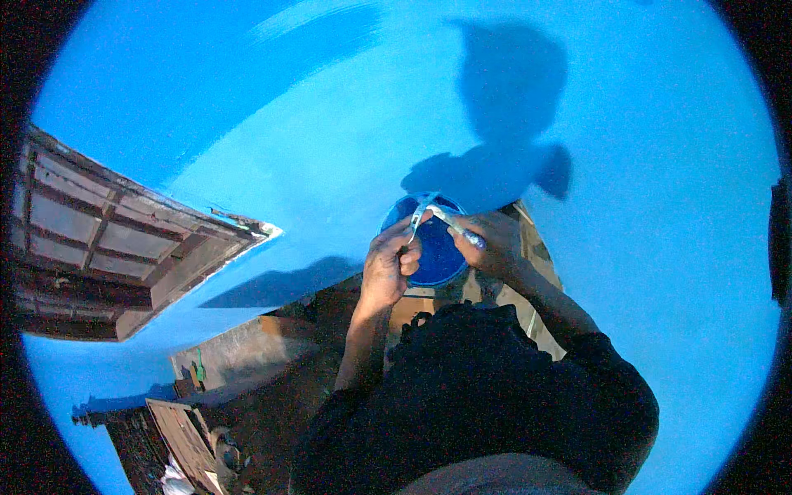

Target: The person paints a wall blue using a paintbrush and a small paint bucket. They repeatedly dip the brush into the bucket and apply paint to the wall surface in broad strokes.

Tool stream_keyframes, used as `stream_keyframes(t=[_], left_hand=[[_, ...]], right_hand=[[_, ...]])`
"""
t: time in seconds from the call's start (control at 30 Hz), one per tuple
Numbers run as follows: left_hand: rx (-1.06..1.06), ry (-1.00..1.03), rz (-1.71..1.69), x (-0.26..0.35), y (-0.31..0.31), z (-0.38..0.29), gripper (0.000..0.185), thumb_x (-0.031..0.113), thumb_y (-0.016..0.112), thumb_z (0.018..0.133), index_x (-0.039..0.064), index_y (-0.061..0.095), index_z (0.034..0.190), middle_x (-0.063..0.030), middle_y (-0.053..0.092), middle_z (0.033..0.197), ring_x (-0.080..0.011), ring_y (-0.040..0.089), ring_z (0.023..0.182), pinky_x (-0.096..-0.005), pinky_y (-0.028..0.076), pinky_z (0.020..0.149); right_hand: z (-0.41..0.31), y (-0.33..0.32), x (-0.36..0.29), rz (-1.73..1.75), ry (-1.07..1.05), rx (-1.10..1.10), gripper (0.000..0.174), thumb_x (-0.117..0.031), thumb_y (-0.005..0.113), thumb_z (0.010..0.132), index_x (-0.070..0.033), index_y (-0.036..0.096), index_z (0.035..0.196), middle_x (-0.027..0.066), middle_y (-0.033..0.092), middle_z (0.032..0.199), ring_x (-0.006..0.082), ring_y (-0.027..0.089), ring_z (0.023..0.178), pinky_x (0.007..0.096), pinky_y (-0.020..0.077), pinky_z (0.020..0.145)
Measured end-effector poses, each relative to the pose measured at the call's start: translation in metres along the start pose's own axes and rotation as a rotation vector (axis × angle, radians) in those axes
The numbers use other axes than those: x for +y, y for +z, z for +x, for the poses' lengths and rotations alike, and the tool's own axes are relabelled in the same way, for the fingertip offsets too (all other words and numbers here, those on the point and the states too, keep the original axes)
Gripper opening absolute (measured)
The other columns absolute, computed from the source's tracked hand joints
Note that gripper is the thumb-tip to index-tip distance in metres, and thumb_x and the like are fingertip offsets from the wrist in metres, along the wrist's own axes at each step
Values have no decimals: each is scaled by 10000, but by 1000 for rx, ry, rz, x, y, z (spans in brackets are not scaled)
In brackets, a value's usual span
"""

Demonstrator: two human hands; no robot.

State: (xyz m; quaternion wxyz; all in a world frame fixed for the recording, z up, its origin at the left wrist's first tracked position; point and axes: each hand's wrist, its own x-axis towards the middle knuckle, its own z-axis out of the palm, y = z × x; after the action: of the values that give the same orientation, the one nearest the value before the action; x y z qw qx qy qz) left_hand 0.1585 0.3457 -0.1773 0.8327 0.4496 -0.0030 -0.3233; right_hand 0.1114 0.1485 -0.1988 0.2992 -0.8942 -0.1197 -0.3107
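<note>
A round bucket of dark blue paint [439, 257] is in front of my body, close to the light blue wall. Over its left rim, my left hand [390, 260] grips a thin, pale, paint-marked strip [419, 218], perhaps the bucket's handle; its exact kind is unclear. My right hand [492, 241] is closed around the handle of a paint-smeared tool [455, 224], whose bent, whitish neck reaches left over the paint. The tool's far end meets or lies near the strip; whether they touch cannot be told.
Blue wall [649, 185] surrounds the bucket, with a darker blue painted band [247, 80] at upper left. A wooden-framed window [105, 229] is set into the wall at left. Planks [182, 442] and other items lie at lower left. My shadow falls on the wall.
</note>
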Motion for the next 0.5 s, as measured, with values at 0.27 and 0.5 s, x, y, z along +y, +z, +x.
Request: stream_keyframes(t=[0.27,0.5], left_hand=[[-156,-31,27,4,-9,6,440,207,486,928,-28,496,1300,58,347,625,-29,264,519,-191,194,447],[-145,-80,218,12,-6,-8,437,227,439,937,-20,505,1291,60,352,594,-40,274,495,-210,215,449]], right_hand=[[-10,13,-25,700,649,-276,240,-223,789,716,-44,718,859,72,699,773,137,655,702,292,514,668],[-17,21,-26,299,515,32,264,-237,791,726,-36,717,880,110,704,785,155,672,710,296,523,678]])
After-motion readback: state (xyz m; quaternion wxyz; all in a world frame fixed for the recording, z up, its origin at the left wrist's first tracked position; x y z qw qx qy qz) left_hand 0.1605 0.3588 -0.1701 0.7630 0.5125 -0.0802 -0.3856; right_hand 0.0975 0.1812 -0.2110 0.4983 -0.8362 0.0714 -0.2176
